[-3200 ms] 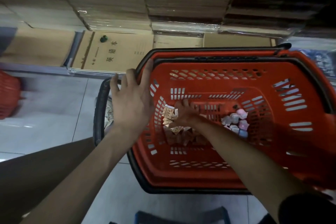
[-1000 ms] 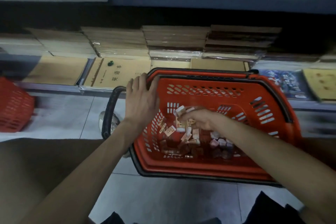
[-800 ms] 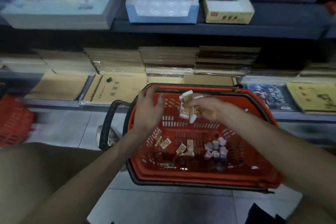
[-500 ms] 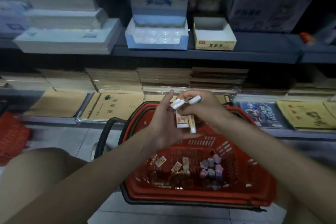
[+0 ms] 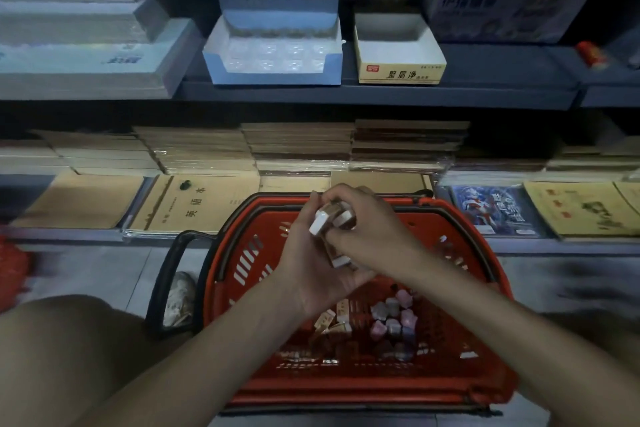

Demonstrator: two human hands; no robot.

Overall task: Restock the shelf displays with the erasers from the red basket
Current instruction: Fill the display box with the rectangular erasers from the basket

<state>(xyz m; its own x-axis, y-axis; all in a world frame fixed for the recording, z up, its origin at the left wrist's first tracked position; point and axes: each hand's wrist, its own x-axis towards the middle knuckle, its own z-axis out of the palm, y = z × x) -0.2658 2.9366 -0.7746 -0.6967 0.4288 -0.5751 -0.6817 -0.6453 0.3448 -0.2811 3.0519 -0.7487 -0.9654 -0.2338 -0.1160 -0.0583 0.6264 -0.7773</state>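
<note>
1. The right hand [image 5: 372,236] is gripping a bunch of erasers [image 5: 330,218] from above, fingers curled round them. A few seconds ago it was down among the loose ones in the basket [image 5: 242,263].
2. The left hand [image 5: 310,269] is cupping the same bunch from below and from the left, palm against it and thumb tucked under. Half a second ago its fingers were spread beside the bunch, and earlier still it was resting on the basket rim.
3. Both hands are now pressed together around the erasers, hovering over the far half of the basket.
4. The view is tilting higher than before, so the shelf [image 5: 346,94] above the hands is showing more fully.
5. Below the hands, the basket is holding more sleeved erasers [image 5: 334,319] in a loose heap. Just right of these is a cluster of pink and lilac ones [image 5: 394,321].
6. Above the hands, a blue box [image 5: 273,74] is sitting on the shelf with a clear blister tray inside; its pockets are too blurred to read.
7. Just right of it, touching or nearly so, a yellow box [image 5: 400,71] is standing with its white inside showing.
8. Between the hands and the shelf, notebooks [image 5: 194,204] are lying in stacks.
</note>
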